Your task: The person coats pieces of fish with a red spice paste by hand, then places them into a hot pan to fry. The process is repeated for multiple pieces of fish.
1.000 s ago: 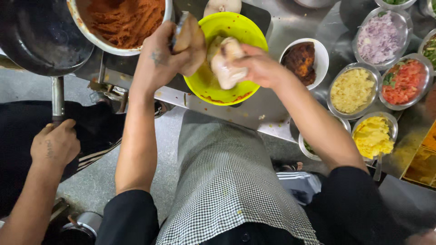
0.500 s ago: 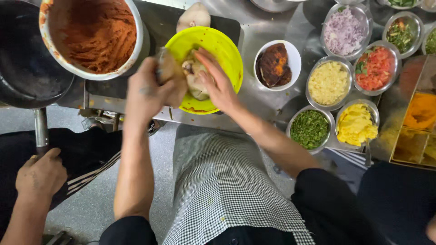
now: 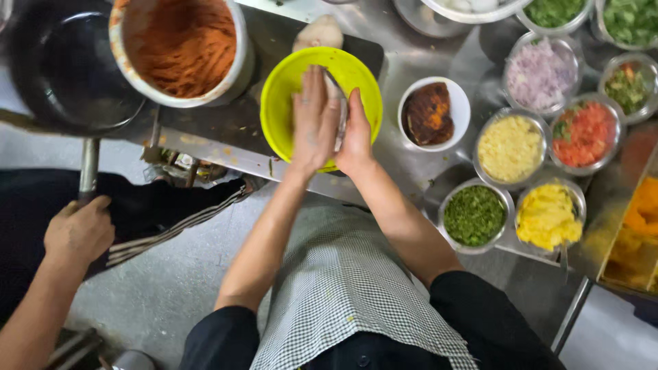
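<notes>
Grey piece [image 3: 339,113] pressed between both hands' fingers [image 3: 312,89].

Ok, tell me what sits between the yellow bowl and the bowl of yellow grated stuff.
In the head view, a white bowl holding a browned fried piece sits between the yellow bowl and the grated bowl.

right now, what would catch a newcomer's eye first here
The bright yellow-green bowl at the centre, with the left hand and right hand pressed together over it. Up left stands a big pot of orange-red mix; on the right, small bowls of chopped toppings.
</notes>
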